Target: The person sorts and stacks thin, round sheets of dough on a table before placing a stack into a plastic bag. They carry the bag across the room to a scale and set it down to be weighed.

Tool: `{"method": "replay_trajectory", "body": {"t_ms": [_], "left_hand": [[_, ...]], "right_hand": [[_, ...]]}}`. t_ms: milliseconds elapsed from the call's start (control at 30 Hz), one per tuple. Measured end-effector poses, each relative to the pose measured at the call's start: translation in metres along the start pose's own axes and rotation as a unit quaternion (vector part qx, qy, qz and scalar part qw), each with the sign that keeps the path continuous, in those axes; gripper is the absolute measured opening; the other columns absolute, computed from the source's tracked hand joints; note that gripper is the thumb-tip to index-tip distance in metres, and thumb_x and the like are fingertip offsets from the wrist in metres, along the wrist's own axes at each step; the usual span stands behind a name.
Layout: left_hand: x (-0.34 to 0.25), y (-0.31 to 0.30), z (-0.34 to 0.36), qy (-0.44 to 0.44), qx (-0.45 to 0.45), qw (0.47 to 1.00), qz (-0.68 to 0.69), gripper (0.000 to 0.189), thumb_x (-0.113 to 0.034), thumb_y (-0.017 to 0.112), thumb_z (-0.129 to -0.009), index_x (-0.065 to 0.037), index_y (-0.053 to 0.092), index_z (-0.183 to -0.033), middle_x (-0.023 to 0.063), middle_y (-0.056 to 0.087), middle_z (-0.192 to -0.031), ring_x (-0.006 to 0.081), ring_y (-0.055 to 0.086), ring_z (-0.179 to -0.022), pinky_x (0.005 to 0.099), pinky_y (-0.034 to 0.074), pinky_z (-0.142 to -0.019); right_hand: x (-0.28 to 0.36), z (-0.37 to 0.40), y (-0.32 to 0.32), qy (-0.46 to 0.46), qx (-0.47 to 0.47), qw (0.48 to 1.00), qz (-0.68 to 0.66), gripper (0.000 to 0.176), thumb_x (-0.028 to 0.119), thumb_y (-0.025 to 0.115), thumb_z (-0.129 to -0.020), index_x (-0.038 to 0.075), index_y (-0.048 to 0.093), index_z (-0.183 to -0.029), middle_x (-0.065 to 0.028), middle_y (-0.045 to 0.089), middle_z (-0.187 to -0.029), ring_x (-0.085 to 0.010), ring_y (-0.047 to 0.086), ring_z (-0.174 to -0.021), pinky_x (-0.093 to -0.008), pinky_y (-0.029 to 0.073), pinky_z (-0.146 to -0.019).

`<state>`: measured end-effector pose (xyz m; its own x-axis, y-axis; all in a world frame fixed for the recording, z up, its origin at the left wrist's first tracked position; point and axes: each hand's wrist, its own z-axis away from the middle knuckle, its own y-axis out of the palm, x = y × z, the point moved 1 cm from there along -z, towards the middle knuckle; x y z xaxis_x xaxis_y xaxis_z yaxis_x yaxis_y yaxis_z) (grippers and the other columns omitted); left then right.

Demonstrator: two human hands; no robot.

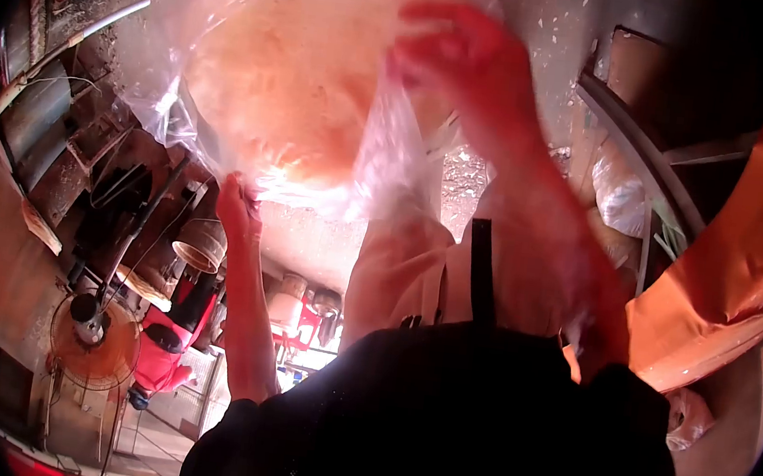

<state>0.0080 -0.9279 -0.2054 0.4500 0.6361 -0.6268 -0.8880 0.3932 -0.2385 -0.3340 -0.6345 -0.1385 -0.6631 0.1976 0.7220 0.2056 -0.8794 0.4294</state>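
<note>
A large clear plastic bag point(389, 146) spreads open in front of me, its film catching bright glare. Tan-orange material point(277, 78) shows as a broad round patch within the film; its kind is not clear. My left hand point(238, 209) is closed on the bag's near-left edge, fingers pinched together. Higher up on the right, my right hand point(456, 55) has its fingers curled at the bag's edge, and the film hangs down in a fold from them. Motion blurs this hand somewhat.
Orange sheeting point(721, 283) curves along the right, beside a dark metal frame point(641, 154) and a filled plastic sack point(617, 188). Pipes point(46, 114) and a bucket point(200, 245) stand left. A person in red point(167, 350) appears upside down at lower left, near a round fan-like guard point(94, 343).
</note>
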Motion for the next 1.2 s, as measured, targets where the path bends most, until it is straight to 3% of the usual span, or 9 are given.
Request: {"method": "replay_trajectory", "body": {"t_ms": [67,167,433,567,767,900,1067,1167,1200], "left_hand": [[-0.004,-0.004,-0.005,-0.032,-0.002,0.999,0.014,0.011,-0.018,0.054,-0.093,-0.008,0.057,-0.088,-0.0007,0.049,-0.057,0.0095,0.041,-0.041,0.0223,0.029,-0.036],[-0.020,-0.022,-0.006,-0.106,0.036,0.990,0.083,0.013,-0.019,0.055,-0.093,-0.010,0.055,-0.084,-0.0020,0.048,-0.056,0.0090,0.041,-0.041,0.0219,0.029,-0.036],[-0.076,-0.042,0.016,0.082,-0.080,0.987,-0.115,0.016,-0.020,0.062,-0.088,-0.009,0.054,-0.079,0.0002,0.046,-0.053,0.0097,0.043,-0.042,0.0241,0.036,-0.040],[-0.109,0.024,0.071,0.446,-0.153,0.732,-0.493,0.043,-0.031,0.066,-0.086,0.000,0.057,-0.114,0.0142,0.066,-0.094,0.0208,0.064,-0.080,0.0310,0.054,-0.073],[-0.076,0.157,0.136,0.346,0.175,0.799,-0.460,0.057,-0.028,0.071,-0.080,0.000,0.052,-0.126,0.0148,0.062,-0.114,0.0239,0.059,-0.103,0.0354,0.045,-0.092],[-0.066,0.150,0.109,0.328,0.143,0.811,-0.463,0.018,-0.015,0.065,-0.087,-0.001,0.066,-0.098,0.0027,0.061,-0.074,0.0099,0.055,-0.066,0.0263,0.046,-0.063],[-0.113,0.129,0.111,0.266,0.093,0.946,-0.157,0.011,-0.005,0.055,-0.089,-0.002,0.064,-0.096,-0.0009,0.053,-0.067,0.0082,0.046,-0.058,0.0238,0.044,-0.063],[-0.128,0.123,0.143,0.326,0.176,0.879,-0.299,0.013,-0.008,0.060,-0.085,-0.003,0.063,-0.096,0.0035,0.062,-0.076,0.0110,0.056,-0.067,0.0276,0.049,-0.066],[-0.121,0.122,0.152,0.329,0.245,0.849,-0.333,0.019,-0.010,0.064,-0.081,-0.003,0.063,-0.098,0.0052,0.064,-0.081,0.0135,0.059,-0.071,0.0289,0.050,-0.068]], "right_hand": [[0.011,-0.040,-0.004,-0.012,0.069,0.996,0.056,0.030,0.013,0.061,-0.087,-0.003,0.054,-0.112,-0.0143,0.066,-0.091,-0.0209,0.067,-0.084,-0.0339,0.055,-0.082],[0.023,-0.074,0.018,0.089,0.065,0.991,-0.072,0.025,-0.002,0.061,-0.076,0.000,0.054,-0.100,-0.0113,0.063,-0.080,-0.0212,0.065,-0.070,-0.0317,0.054,-0.063],[0.019,-0.094,0.042,0.115,0.066,0.986,-0.098,0.024,-0.004,0.061,-0.076,0.000,0.052,-0.098,-0.0143,0.062,-0.080,-0.0255,0.065,-0.070,-0.0382,0.056,-0.063],[0.024,-0.101,0.061,0.113,0.086,0.984,-0.105,0.024,-0.004,0.061,-0.077,-0.001,0.052,-0.099,-0.0157,0.062,-0.081,-0.0270,0.065,-0.072,-0.0402,0.056,-0.063],[0.023,-0.108,0.070,0.101,0.088,0.986,-0.101,0.025,-0.001,0.061,-0.079,-0.001,0.053,-0.103,-0.0169,0.063,-0.084,-0.0289,0.065,-0.075,-0.0429,0.056,-0.065],[0.022,-0.109,0.072,0.095,0.093,0.987,-0.093,0.026,0.001,0.060,-0.080,-0.002,0.053,-0.105,-0.0178,0.063,-0.086,-0.0301,0.065,-0.077,-0.0447,0.056,-0.066],[0.005,-0.099,0.052,0.076,0.141,0.982,-0.099,0.028,0.014,0.059,-0.086,-0.002,0.054,-0.109,-0.0168,0.064,-0.090,-0.0279,0.065,-0.080,-0.0430,0.055,-0.072],[0.012,-0.027,0.060,0.147,0.134,0.980,0.012,0.048,0.046,0.052,-0.092,0.002,0.057,-0.108,-0.0086,0.063,-0.094,-0.0184,0.063,-0.078,-0.0315,0.053,-0.078],[0.006,-0.011,0.063,0.269,0.164,0.949,-0.027,0.050,0.053,0.060,-0.084,0.004,0.057,-0.093,-0.0090,0.059,-0.076,-0.0168,0.059,-0.070,-0.0269,0.047,-0.060]]}}
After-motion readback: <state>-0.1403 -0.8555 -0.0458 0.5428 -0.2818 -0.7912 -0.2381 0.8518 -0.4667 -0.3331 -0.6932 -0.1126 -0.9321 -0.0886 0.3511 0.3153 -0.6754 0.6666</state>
